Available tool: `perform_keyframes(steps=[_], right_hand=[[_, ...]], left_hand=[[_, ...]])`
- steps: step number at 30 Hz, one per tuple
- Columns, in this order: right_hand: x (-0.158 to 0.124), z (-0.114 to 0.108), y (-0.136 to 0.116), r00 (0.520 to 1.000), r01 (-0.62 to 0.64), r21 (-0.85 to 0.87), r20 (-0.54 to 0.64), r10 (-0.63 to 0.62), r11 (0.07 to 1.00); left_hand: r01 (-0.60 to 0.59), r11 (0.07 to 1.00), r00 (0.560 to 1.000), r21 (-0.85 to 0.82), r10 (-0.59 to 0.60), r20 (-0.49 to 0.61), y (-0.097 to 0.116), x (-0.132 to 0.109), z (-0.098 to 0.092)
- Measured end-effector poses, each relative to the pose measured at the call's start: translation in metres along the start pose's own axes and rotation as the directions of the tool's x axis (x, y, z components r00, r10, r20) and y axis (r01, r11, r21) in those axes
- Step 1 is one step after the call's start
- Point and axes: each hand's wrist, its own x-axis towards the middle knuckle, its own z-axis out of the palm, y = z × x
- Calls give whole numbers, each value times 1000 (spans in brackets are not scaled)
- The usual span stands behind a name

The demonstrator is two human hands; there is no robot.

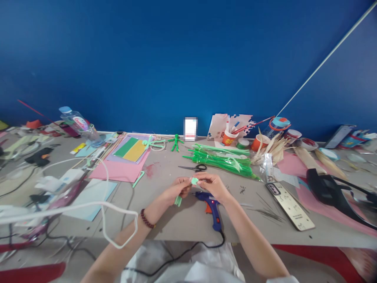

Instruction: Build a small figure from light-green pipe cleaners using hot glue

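Observation:
Near the middle of the table, my left hand [180,189] is closed around a light green piece [194,181] whose strands hang out below the palm. The fingers of my right hand [212,185] pinch the same piece from the right side. Fine detail of the piece is too small to make out. A blue glue gun [212,208] with an orange trigger lies just below my right hand. Dark-handled scissors [201,168] rest just beyond both hands. Farther back, a green twisted figure [176,143] stands by the wall.
Green pipe cleaners [222,160] in clear wrap lie behind my right hand. A patterned phone [290,206] is at the right. Pink paper [118,169] and a clear bottle [78,122] are at the left. A white cable [73,206] loops over my left forearm.

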Motion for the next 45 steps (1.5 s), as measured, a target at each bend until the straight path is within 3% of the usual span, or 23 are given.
perform_keyframes(steps=[11, 23, 30, 37, 45], right_hand=[[0, 8, -3, 991, 59, -66, -120, -66, 996], [-2, 10, -1, 957, 224, -358, -96, -274, 906], [-3, 11, 2, 937, 286, -396, -78, -342, 873], [-5, 12, -1, 935, 272, -421, -96, -341, 865], [-5, 14, -1, 889, 381, -514, -25, -458, 768]], left_hand=[[-149, 954, 979, 259, 179, -94, 2, -3, 5], [-173, 940, 973, 295, 210, -100, -1, -2, 6], [-195, 929, 966, 316, 237, -100, 1, -4, 6], [-196, 932, 966, 303, 237, -103, 1, -3, 7], [-247, 925, 954, 287, 284, -94, 3, -4, 6]])
